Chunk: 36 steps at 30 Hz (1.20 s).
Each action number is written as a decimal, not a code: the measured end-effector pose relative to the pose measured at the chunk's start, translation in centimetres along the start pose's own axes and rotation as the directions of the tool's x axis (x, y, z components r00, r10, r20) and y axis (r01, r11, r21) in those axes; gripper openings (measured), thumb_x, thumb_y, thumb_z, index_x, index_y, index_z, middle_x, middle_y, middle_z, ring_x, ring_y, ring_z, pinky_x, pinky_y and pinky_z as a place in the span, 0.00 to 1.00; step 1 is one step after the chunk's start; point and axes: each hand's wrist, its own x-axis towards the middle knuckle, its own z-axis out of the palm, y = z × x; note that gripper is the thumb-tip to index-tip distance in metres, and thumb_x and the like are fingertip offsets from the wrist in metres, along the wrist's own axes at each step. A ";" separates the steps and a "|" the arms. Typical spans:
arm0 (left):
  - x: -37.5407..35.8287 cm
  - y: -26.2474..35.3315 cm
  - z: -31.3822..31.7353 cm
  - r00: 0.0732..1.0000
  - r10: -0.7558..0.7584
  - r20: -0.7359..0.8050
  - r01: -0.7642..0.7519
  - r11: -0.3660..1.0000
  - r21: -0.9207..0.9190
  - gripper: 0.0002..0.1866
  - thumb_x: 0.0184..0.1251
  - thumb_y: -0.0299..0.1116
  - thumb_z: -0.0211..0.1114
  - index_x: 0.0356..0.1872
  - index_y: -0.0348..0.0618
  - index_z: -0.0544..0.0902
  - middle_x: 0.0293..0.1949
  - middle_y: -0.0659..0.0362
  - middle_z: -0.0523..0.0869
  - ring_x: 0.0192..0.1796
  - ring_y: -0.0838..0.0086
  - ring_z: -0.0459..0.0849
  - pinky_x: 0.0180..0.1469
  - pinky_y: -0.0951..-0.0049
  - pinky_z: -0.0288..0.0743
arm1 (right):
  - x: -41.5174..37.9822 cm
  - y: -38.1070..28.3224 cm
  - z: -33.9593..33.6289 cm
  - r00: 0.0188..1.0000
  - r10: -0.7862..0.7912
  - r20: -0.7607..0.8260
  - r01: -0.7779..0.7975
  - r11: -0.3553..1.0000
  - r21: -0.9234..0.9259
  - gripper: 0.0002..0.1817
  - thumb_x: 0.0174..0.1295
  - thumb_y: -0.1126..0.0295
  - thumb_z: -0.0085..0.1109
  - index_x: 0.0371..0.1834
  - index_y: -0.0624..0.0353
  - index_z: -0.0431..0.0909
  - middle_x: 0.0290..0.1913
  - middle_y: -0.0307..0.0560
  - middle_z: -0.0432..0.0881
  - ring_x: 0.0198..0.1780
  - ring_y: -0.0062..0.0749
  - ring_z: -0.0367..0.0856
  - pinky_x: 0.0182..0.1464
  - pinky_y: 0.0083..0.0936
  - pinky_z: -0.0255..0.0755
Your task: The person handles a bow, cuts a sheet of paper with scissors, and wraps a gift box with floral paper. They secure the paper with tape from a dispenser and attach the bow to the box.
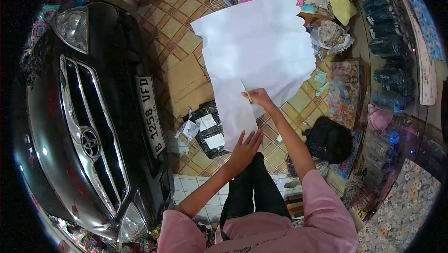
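A large white sheet (256,43) with a scalloped right edge spreads over the tiled floor, its lower end narrowing toward my legs. My right hand (260,98) is closed around a yellow box cutter (249,97), whose thin tip points up and left over the sheet. Lower down, my left hand (244,152) lies with fingers spread on the sheet's bottom end. Just left of that end sits a black plastic-wrapped parcel (201,113) with white labels, partly covered by the sheet.
A black car (112,66) fills the left side. Flattened cardboard (186,78) lies beside the sheet. On the right are a black bag (329,139), a colourful printed panel (343,85) and a rack of dark footwear (387,45). Crumpled wrapping (332,36) lies near the sheet's right edge.
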 end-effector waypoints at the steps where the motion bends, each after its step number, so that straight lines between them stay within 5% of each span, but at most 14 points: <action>1: 0.0 0.0 0.2 1.000 0.003 -0.019 -0.003 1.000 -0.005 0.38 0.55 0.26 0.56 0.69 0.37 0.52 0.71 0.51 0.53 0.70 0.64 0.58 0.70 0.52 0.45 | 0.0 -0.2 0.1 1.000 0.014 -0.008 -0.014 1.000 -0.007 0.26 0.46 0.46 0.70 0.24 0.63 0.82 0.19 0.37 0.77 0.22 0.18 0.72 0.27 0.18 0.67; 8: -0.3 0.1 0.2 1.000 -0.007 -0.006 0.006 0.999 -0.035 0.37 0.58 0.27 0.54 0.69 0.36 0.50 0.71 0.50 0.51 0.71 0.60 0.55 0.70 0.52 0.46 | 1.4 -0.9 1.2 0.996 -0.019 -0.083 0.020 1.000 0.013 0.26 0.47 0.47 0.70 0.27 0.64 0.83 0.21 0.36 0.78 0.23 0.17 0.72 0.28 0.16 0.65; 17: -0.9 0.7 1.4 0.998 -0.030 -0.056 0.026 0.998 -0.062 0.37 0.55 0.23 0.52 0.69 0.35 0.51 0.71 0.49 0.50 0.71 0.57 0.55 0.69 0.51 0.50 | 2.8 -0.2 2.4 0.990 -0.107 -0.092 0.110 0.994 0.025 0.26 0.50 0.46 0.67 0.16 0.61 0.77 0.18 0.31 0.70 0.23 0.15 0.63 0.26 0.17 0.58; 24: -1.0 1.0 1.5 1.000 -0.009 -0.010 0.008 0.998 -0.066 0.38 0.54 0.23 0.53 0.69 0.36 0.51 0.71 0.49 0.49 0.71 0.57 0.55 0.69 0.50 0.49 | 2.9 -1.3 1.0 0.995 -0.075 -0.071 0.071 0.996 -0.059 0.25 0.49 0.46 0.68 0.20 0.62 0.81 0.20 0.33 0.73 0.24 0.16 0.67 0.28 0.17 0.61; 29: -0.9 1.6 1.6 0.998 0.030 -0.052 -0.028 0.999 0.034 0.32 0.58 0.30 0.53 0.67 0.35 0.58 0.69 0.50 0.58 0.68 0.59 0.62 0.66 0.50 0.54 | 3.2 -2.0 0.1 0.999 -0.050 -0.018 0.046 0.984 -0.170 0.26 0.47 0.46 0.69 0.24 0.62 0.83 0.20 0.36 0.77 0.25 0.17 0.70 0.30 0.17 0.65; 33: -0.8 2.1 2.3 0.999 0.048 -0.020 -0.048 0.999 0.022 0.34 0.56 0.28 0.53 0.67 0.35 0.57 0.71 0.49 0.51 0.70 0.58 0.56 0.69 0.51 0.50 | 4.1 -1.6 0.5 0.995 -0.072 -0.066 0.065 0.992 -0.109 0.25 0.47 0.46 0.70 0.21 0.61 0.81 0.19 0.34 0.76 0.22 0.16 0.69 0.27 0.18 0.64; 36: -1.1 2.5 2.4 0.997 0.033 -0.066 -0.028 0.996 0.079 0.32 0.59 0.33 0.53 0.66 0.36 0.60 0.70 0.51 0.57 0.69 0.59 0.60 0.67 0.50 0.54 | 3.8 -2.7 -0.4 1.000 -0.023 0.012 0.025 0.991 -0.134 0.24 0.47 0.48 0.70 0.23 0.62 0.82 0.20 0.35 0.77 0.21 0.17 0.71 0.26 0.18 0.65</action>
